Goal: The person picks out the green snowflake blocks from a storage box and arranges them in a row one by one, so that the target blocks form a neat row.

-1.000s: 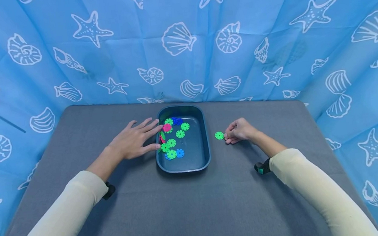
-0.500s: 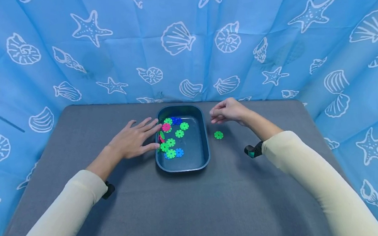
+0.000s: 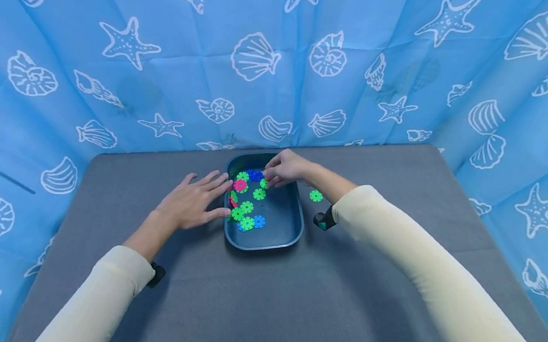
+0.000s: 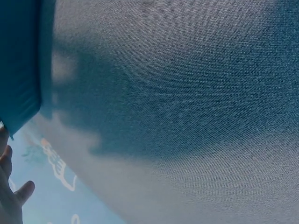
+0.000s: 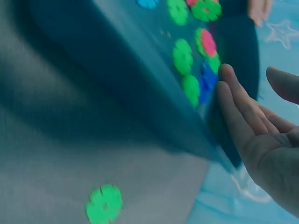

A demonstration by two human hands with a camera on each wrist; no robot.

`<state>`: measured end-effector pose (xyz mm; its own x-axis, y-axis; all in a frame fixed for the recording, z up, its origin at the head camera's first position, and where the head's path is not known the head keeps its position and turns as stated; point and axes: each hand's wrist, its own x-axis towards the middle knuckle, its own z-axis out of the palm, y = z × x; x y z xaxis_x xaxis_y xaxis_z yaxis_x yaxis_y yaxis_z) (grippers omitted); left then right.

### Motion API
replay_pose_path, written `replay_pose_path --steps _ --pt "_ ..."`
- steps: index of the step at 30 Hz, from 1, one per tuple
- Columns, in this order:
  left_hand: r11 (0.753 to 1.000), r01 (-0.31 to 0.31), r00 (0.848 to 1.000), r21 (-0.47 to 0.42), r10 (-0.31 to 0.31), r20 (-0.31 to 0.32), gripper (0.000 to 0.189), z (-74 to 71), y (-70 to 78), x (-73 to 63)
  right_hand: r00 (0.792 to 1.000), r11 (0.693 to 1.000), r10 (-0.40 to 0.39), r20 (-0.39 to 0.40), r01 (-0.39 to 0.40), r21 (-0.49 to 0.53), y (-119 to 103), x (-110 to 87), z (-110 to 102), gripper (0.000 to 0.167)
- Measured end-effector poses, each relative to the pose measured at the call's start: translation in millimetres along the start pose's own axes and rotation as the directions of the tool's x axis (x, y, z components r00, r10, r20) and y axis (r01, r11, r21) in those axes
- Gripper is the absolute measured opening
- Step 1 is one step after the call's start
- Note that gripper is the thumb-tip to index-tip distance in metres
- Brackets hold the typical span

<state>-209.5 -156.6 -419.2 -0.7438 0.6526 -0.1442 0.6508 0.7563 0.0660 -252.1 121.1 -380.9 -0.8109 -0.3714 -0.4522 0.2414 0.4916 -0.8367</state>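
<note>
A dark blue-grey tray point(image 3: 282, 223) holds several notched plastic discs, mostly along its left side. Among them are green discs point(image 3: 246, 207), a pink disc point(image 3: 240, 185), a light blue disc point(image 3: 259, 222) and dark blue discs point(image 3: 255, 175). My left hand point(image 3: 195, 202) has its fingers spread, with the fingertips at the tray's left rim. Over the tray's back right part is my right hand point(image 3: 287, 167), near the dark blue discs and a partly covered green disc. In the right wrist view its fingers point(image 5: 243, 105) are extended, the thumb stands apart, and nothing is held.
One green disc point(image 3: 316, 195) lies alone on the grey table point(image 3: 269, 307), right of the tray and beside my right forearm. A blue curtain point(image 3: 168, 87) with white shells and starfish hangs behind the table and at both sides.
My right hand has let go of the green disc on the table right of the tray, lifted away and moved left over the tray. The left hand has stayed in place.
</note>
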Motion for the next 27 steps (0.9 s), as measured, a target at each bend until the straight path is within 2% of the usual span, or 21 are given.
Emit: replay_pose_path --steps 9,19,27 --pt "1.0 0.003 1.0 0.014 -0.003 0.007 0.082 -2.1 -0.7 0.2 0.995 0.998 0.059 0.084 -0.058 -0.021 -4 21.7 37 0.04" --pt "1.0 -0.01 1.0 0.0 0.01 -0.005 0.08 -1.1 -1.1 0.7 0.988 0.994 0.101 0.117 -0.104 0.018 -3 35.5 58 0.042" --pt "1.0 -0.002 1.0 -0.018 0.002 0.005 0.081 -0.7 -1.0 -0.6 0.989 0.995 0.098 0.112 -0.1 0.014 0 41.4 71 0.039"
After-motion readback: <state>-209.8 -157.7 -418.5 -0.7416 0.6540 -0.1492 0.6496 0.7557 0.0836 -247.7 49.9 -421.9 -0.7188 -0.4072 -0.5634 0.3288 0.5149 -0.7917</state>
